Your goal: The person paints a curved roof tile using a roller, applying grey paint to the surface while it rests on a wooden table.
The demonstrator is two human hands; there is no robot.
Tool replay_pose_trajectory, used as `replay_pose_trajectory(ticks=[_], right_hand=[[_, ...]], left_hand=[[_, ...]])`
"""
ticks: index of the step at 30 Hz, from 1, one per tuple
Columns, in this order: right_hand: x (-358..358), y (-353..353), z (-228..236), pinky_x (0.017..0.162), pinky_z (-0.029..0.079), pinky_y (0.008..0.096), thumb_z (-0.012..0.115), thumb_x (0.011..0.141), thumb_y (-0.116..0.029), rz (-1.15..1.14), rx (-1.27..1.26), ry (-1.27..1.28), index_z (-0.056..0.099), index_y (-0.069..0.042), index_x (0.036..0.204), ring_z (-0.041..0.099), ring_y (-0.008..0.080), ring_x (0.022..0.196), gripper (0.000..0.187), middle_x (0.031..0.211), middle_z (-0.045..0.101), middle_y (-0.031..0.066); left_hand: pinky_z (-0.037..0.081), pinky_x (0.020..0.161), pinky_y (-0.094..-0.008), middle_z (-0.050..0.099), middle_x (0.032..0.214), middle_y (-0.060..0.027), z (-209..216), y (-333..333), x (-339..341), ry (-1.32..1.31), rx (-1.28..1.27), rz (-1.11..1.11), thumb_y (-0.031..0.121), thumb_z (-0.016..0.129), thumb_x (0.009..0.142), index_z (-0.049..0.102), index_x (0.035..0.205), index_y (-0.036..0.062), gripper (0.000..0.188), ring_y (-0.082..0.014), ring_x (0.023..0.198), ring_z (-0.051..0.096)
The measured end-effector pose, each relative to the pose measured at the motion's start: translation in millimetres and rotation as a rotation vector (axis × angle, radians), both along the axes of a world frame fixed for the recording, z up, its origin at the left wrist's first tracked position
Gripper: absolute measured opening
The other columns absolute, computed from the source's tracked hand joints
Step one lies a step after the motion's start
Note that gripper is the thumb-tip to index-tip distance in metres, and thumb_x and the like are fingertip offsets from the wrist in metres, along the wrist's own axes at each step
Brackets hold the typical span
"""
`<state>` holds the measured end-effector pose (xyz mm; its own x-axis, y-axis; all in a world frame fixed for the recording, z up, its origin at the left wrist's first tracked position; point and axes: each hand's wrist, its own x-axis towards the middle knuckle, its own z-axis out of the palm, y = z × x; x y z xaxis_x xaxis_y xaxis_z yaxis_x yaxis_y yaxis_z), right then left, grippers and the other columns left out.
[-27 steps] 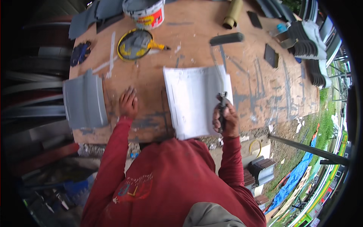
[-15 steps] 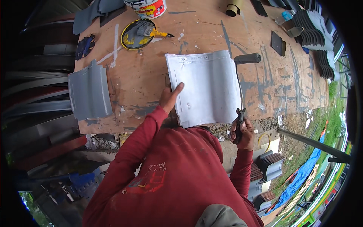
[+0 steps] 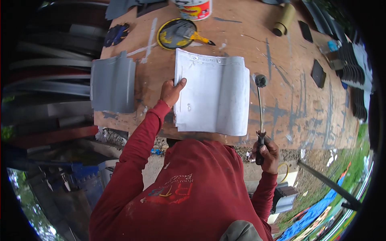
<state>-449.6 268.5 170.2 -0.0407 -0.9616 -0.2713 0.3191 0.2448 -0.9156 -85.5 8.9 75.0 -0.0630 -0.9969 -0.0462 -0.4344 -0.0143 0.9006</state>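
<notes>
My left hand (image 3: 172, 91) grips the left edge of a light, whitish-grey roof tile (image 3: 213, 96), thumb on its upper face. The tile is held up over the near part of the wooden table, with a wavy profile and two small round marks along its far edge. In my right hand (image 3: 266, 153) is the dark handle of a paint roller (image 3: 261, 108). Its metal rod points away from me, and the dark roller head (image 3: 261, 80) is turned end-on, just right of the tile and apart from it.
A grey-painted tile (image 3: 113, 83) lies at the table's left. Beyond are a round paint-smeared lid (image 3: 173, 33) with a yellow-handled brush (image 3: 201, 38), a paint bucket (image 3: 195, 9), dark gloves (image 3: 117, 35) and a cardboard tube (image 3: 284, 19). Stacked tiles (image 3: 354, 66) stand at the right.
The paint roller has swung away from the tile's right edge, its head turning from side-on to end-on. My right hand has moved a little nearer and right. The view has shifted left.
</notes>
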Motion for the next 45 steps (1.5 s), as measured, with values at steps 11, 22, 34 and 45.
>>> replay_pose_trajectory(ticks=[11, 22, 34, 45], right_hand=[[10.5, -116.2, 39.9, 0.055, 0.042, 0.0213, 0.062, 0.104, -0.019, 0.402, 0.014, 0.449, 0.062, 0.003, 0.139, 0.051, 0.0041, 0.063, 0.042, 0.080, 0.059, 0.0005], [42.0, -262.5, 55.9, 0.085, 0.057, 0.0368, 0.062, 0.099, -0.011, 1.030, -0.303, 1.223, 0.072, -0.005, 0.124, 0.075, 0.0298, 0.098, 0.028, 0.108, 0.076, 0.0178], [77.5, -268.2, 31.5, 0.085, 0.055, 0.0369, 0.062, 0.099, -0.014, 1.139, -0.220, 1.059, 0.073, -0.005, 0.122, 0.074, 0.0282, 0.097, 0.027, 0.109, 0.076, 0.0184], [97.9, -246.9, 26.1, 0.087, 0.055, 0.0370, 0.062, 0.098, -0.013, 1.056, -0.146, 1.063, 0.072, -0.001, 0.121, 0.074, 0.0304, 0.098, 0.027, 0.108, 0.075, 0.0207]], left_hand=[[0.049, 0.067, -0.0414, 0.066, 0.074, -0.0144, -9.3, 1.2, 102.4, -0.194, -0.079, 0.029, 0.068, 0.051, 0.100, 0.070, 0.085, -0.0045, 0.076, -0.0254, 0.069, 0.064], [0.054, 0.086, -0.0409, 0.073, 0.102, -0.0156, -100.7, 190.3, 185.4, -0.066, -0.005, 1.016, 0.026, 0.055, 0.104, 0.071, 0.108, -0.0030, 0.033, -0.0301, 0.094, 0.070], [0.047, 0.099, -0.0507, 0.063, 0.128, -0.0324, -146.8, 136.6, 233.1, 0.309, 0.131, 1.609, 0.057, 0.045, 0.101, 0.054, 0.135, -0.0083, 0.074, -0.0463, 0.117, 0.062], [0.050, 0.101, -0.0525, 0.064, 0.131, -0.0300, -152.4, 125.8, 237.5, -0.061, 0.326, 1.727, 0.057, 0.043, 0.101, 0.056, 0.139, -0.0038, 0.073, -0.0464, 0.118, 0.063]])
